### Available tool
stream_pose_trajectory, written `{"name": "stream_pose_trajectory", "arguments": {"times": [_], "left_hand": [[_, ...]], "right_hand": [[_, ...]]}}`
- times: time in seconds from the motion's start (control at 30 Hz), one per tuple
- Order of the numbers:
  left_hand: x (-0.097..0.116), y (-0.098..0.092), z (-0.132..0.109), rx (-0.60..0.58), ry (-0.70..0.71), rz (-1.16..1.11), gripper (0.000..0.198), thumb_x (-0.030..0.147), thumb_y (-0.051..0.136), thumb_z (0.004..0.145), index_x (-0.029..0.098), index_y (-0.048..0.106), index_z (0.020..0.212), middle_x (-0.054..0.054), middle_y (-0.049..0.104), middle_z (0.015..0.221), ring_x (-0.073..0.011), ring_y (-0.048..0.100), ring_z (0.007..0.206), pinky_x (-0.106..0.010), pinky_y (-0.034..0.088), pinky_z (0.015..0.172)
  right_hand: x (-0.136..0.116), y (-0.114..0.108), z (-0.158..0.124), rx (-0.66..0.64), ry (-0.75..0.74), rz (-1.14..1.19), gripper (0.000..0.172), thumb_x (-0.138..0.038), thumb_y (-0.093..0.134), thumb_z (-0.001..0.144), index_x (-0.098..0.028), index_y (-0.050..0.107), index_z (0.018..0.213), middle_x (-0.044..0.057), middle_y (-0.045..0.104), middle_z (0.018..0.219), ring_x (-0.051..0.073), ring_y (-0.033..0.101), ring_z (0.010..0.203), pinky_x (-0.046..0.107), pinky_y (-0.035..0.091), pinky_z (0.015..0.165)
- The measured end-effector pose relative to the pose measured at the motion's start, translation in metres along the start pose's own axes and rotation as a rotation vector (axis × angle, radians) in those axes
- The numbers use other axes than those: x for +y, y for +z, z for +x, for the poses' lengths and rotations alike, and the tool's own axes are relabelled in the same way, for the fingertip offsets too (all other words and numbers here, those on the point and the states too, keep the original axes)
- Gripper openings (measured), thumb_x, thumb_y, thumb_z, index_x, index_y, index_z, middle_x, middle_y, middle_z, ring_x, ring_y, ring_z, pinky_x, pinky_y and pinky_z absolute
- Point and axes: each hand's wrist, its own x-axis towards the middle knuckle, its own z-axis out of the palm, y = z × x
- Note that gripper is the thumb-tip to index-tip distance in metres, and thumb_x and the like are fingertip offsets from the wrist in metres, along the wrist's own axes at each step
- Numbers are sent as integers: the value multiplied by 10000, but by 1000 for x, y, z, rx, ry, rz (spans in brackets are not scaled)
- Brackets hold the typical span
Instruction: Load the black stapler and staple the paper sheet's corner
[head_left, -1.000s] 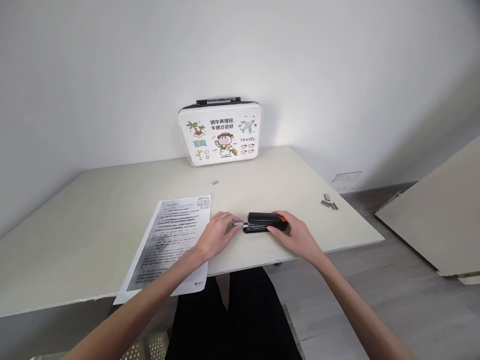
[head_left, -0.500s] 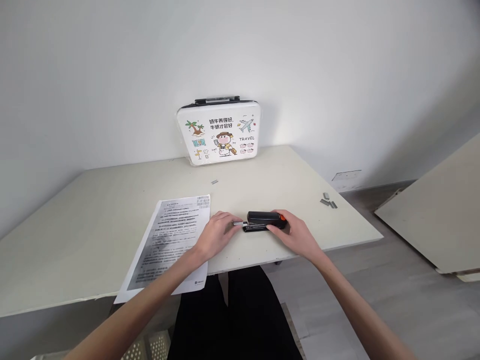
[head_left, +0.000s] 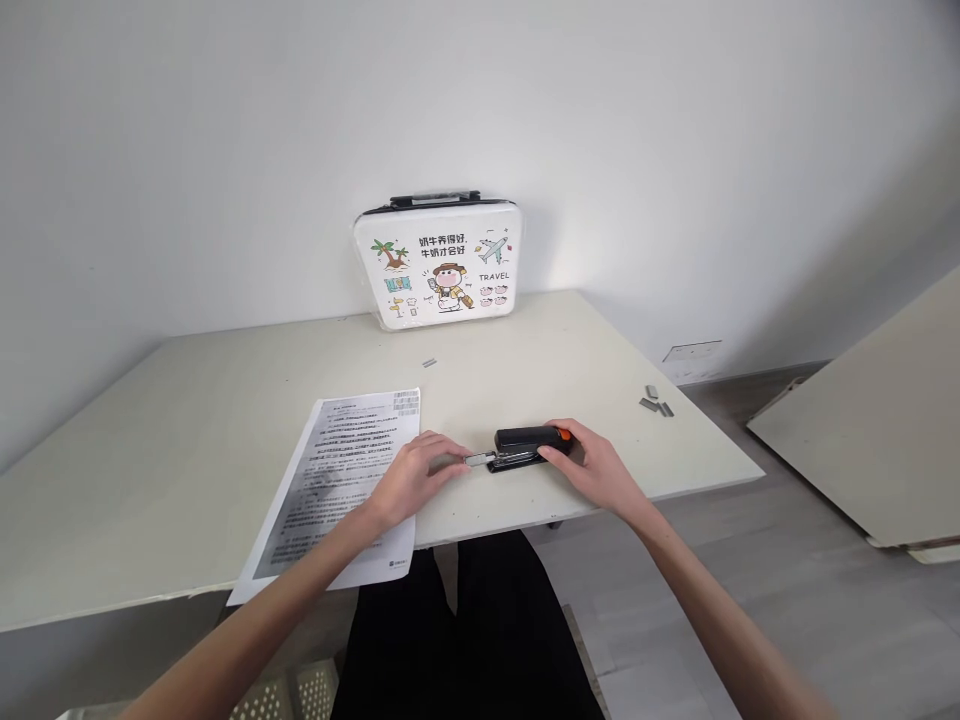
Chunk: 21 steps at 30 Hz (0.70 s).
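Observation:
A black stapler [head_left: 521, 438] with an orange patch at its rear lies on the table near the front edge, its top and base slightly apart at the left end. My right hand [head_left: 592, 465] grips its rear end, fingers behind and thumb in front. From the stapler's left end juts a narrow silvery staple tray [head_left: 480, 459]. My left hand [head_left: 420, 475] pinches the outer end of this tray between thumb and fingers. Beneath my left hand and forearm lies a printed sheet of paper [head_left: 337, 470]. Whether staples sit in the tray is too small to tell.
A white case [head_left: 442, 270] with cartoon prints stands against the wall. Several grey staple strips [head_left: 657, 405] lie near the table's right edge, and more small strips [head_left: 429, 362] lie before the case. The paper overhangs the front edge of the table [head_left: 187, 430].
My left hand has moved a little left and toward me, and more of the silvery tray shows outside the stapler. My right hand has stayed on the stapler's rear.

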Motion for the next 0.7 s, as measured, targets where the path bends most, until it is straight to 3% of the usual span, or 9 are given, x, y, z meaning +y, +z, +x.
{"name": "stream_pose_trajectory", "arguments": {"times": [0.1, 0.27, 0.4, 0.5, 0.7], "left_hand": [[1, 1, 2, -27, 48, -48, 295, 566, 670, 963, 295, 780, 1003, -25, 791, 1021, -251, 697, 1028, -422, 550, 961], [3, 16, 16, -19, 86, -106, 349, 625, 718, 905, 288, 794, 956, -32, 799, 948, -265, 701, 982, -460, 534, 985], [1, 23, 20, -26, 79, -193, 350, 586, 770, 879, 245, 800, 953, -43, 782, 929, -231, 712, 888, -401, 571, 881], [-4, 18, 16, -65, 58, -252, 339, 545, 775, 892, 233, 806, 1020, -51, 775, 948, -206, 716, 848, -352, 585, 807], [-17, 6, 14, -118, 129, -236, 214, 469, 770, 922, 286, 829, 1018, -32, 814, 970, -212, 729, 925, -339, 564, 842]], "right_hand": [[2, 0, 0, -2, -24, 5, 400, -587, 582, 972, -282, 624, 1226, 69, 710, 1243, 276, 657, 1133, 413, 553, 949], [3, 1, -1, -17, -29, -3, 415, -578, 579, 979, -277, 610, 1263, 87, 695, 1286, 287, 646, 1165, 410, 557, 917], [4, 1, -1, -27, -20, -11, 397, -567, 586, 984, -289, 604, 1267, 70, 694, 1287, 276, 645, 1172, 402, 549, 930], [5, 1, -1, -15, -19, -12, 393, -573, 589, 982, -295, 606, 1258, 64, 697, 1283, 273, 647, 1168, 398, 549, 931], [6, 1, 0, -48, -57, -19, 403, -580, 580, 984, -297, 615, 1268, 71, 700, 1299, 284, 655, 1174, 398, 560, 924]]}}
